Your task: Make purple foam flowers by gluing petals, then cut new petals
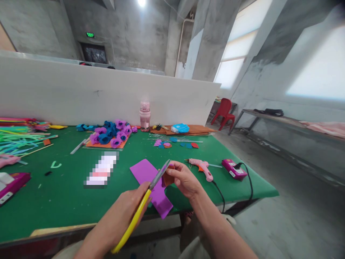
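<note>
Yellow-handled scissors (134, 219) are in my left hand (133, 205), its fingers wrapped round them near the pivot. Their blades point up and right, reaching a small brown piece (169, 177) with some purple at its edge. My right hand (184, 178) pinches that brown piece between thumb and fingers. Behind the blades, a purple sheet (147, 172) lies partly on the green table (67, 201), its lower end at the near edge. Whether the blades touch the brown piece is hard to tell.
A pink glue gun (203, 166) and a magenta power strip (234, 169) with a black cable lie right. Purple and blue flowers (107, 133), coloured stems (21, 138) and a second power strip (13, 187) are left. A pink bottle (145, 117), small cut pieces (163, 144) and a blue packet (180, 128) stand farther back.
</note>
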The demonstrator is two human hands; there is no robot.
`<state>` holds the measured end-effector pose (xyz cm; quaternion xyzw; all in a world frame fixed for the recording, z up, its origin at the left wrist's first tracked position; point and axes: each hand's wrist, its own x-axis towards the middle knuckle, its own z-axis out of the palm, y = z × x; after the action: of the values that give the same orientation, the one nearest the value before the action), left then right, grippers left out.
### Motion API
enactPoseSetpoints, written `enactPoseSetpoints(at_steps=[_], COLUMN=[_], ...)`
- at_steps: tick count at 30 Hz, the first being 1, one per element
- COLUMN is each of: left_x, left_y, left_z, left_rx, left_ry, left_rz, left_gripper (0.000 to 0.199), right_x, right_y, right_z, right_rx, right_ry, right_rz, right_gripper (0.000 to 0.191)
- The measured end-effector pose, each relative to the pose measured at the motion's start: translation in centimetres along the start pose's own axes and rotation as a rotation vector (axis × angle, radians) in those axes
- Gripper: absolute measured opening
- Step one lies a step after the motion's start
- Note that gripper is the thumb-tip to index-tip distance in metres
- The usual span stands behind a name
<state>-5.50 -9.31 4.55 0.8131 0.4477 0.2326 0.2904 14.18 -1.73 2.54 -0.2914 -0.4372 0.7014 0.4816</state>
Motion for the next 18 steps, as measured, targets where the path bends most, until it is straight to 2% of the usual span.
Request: enactPoseSetpoints(at_steps=[11,18], left_x=[-0.21,-0.55], left_y=[-0.27,-0.11], left_z=[-0.04,-1.0], left_rx=[-0.038,-0.156], left_ry=[-0.006,-0.078], left_rz=[-0.036,-0.141], left_gripper=[0.02,0.026], right_x=[-0.02,0.21], right_y=[-0.03,0.28], right_z=[-0.07,-0.68], right_rx=[-0.013,-0.01], right_ry=[-0.003,0.037], right_rz=[0.025,0.043], right_gripper=[0.028,0.023])
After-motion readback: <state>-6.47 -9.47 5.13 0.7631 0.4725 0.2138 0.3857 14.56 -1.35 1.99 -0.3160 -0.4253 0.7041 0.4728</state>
